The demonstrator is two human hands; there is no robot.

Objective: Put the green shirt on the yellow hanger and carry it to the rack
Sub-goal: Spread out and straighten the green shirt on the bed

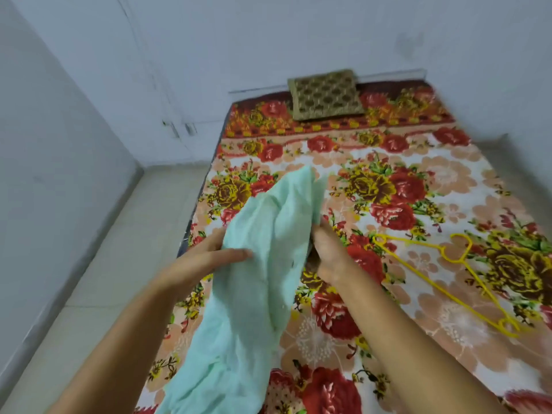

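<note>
Clamped on the pale green fabric shirt (263, 264), left grip (209, 258) and right grip (328, 255) spread it, likely to find the neck. Thin yellow plastic hanger (448, 273) waits near the right edge of the bed (448, 174).

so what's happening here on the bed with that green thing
A person is standing over a bed with a floral sheet, holding up a pale green shirt with both hands. The left hand grips one side with the thumb across the cloth, and the right hand pinches the other edge. The yellow hanger lies flat on the sheet to the right, untouched, so the shirt is not on it yet. No rack is in view.
</note>
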